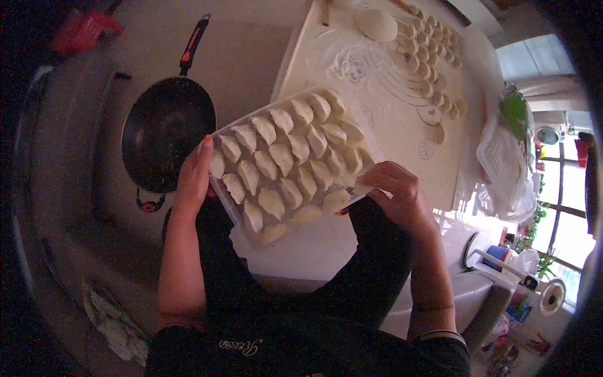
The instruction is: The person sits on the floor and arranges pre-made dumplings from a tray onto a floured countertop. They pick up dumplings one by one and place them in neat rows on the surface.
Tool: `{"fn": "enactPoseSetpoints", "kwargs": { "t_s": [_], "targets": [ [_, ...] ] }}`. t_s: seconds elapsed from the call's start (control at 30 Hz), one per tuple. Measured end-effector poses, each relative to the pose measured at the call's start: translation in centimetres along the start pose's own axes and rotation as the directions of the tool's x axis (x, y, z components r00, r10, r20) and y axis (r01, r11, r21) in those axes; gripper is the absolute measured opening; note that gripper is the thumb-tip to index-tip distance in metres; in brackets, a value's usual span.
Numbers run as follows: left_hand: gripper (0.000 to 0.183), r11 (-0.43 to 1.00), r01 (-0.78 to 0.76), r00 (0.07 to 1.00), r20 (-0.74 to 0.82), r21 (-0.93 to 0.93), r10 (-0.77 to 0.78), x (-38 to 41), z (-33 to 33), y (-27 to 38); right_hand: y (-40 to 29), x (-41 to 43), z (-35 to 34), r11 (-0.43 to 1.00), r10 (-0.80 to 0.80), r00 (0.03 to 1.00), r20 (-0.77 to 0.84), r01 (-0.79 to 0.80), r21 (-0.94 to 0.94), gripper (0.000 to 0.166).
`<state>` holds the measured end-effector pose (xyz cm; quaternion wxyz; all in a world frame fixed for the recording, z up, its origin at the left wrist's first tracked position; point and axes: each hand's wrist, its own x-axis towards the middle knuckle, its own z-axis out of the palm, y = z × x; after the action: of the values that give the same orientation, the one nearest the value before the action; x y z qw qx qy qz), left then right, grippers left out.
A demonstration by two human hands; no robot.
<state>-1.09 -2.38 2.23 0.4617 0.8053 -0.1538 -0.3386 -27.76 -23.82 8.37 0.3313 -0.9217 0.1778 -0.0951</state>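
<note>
A clear plastic tray (pixel 229 201) filled with rows of raw dumplings (pixel 281 159) is held up in front of my body, tilted in the view. My left hand (pixel 195 172) grips its left edge, the thumb lying along the rim. At the lower right corner, the fingers of my right hand (pixel 395 191) are closed near a pale dumpling; whether they pinch the dumpling, the tray's corner or both, I cannot tell. Beyond the tray lies a floured pastry board (pixel 410 160) with a lump of dough (pixel 376 25) and many more dumplings (pixel 426 52).
On the left is a black frying pan (pixel 168 134), its handle pointing away from me. A plastic bag and ribbed clear trays (pixel 501 155) stand right of the board, near a green leafy thing (pixel 513 112). A red object (pixel 85 33) is at the far left.
</note>
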Motion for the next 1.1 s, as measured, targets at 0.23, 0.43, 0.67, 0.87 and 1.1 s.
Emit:
{"fn": "enactPoseSetpoints", "kwargs": {
  "t_s": [0.23,0.43,0.67,0.87,1.1],
  "targets": [
    [0.065,0.999,0.036,0.998,0.044,-0.036,-0.035,0.7,-0.3,-1.2,-0.4,0.4,0.4,0.969,-0.052,0.991,0.126,0.08,-0.232,0.021],
    [0.066,0.999,0.016,0.998,0.058,-0.04,-0.014,1.2,-0.3,-2.1,0.1,0.3,1.0,0.961,-0.019,0.99,0.142,0.057,-0.272,0.018],
    [0.065,0.997,0.074,0.996,0.051,-0.023,-0.073,0.6,-0.2,-0.6,0.2,0.5,0.5,0.932,-0.043,0.977,0.207,0.114,-0.343,0.019],
    [0.064,1.0,-0.024,0.999,-0.035,0.016,0.025,0.7,0.2,-1.4,0.4,0.4,0.7,0.936,-0.085,0.976,0.201,0.147,-0.319,0.02],
    [0.062,0.998,-0.05,0.999,-0.013,-0.024,0.05,1.0,0.0,-1.4,0.2,0.2,0.1,0.972,-0.031,0.989,0.147,0.064,-0.225,0.019]
  ]
}}
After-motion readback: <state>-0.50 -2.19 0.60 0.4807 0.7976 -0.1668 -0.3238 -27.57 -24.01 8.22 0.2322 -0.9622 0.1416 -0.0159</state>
